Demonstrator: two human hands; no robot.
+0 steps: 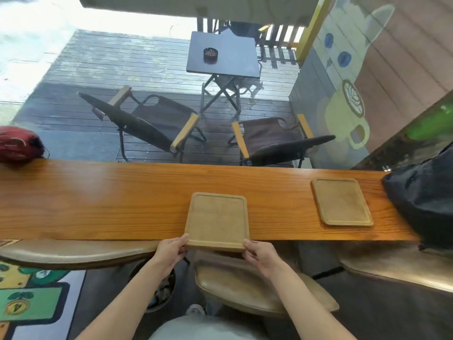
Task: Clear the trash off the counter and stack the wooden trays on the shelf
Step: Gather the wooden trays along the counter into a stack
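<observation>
Wooden counter (98, 207) by a window, 2 trays left on it, no trash in sight.

Nearest, the left hand (171, 249) and right hand (261, 253) each pinch a near corner of the closer tray (217, 220), fingers closed on its edge; that tray overhangs the counter's front lip, its long axis pointing away from the person. Further right lies the second tray (342, 201), flat and well apart from the first, nearer the right hand, just beside a dark bag (424, 200). Stacking likely means carrying the held tray rightward onto it. No shelf is visible. Beyond the glass stand 2 chairs (157, 123).
</observation>
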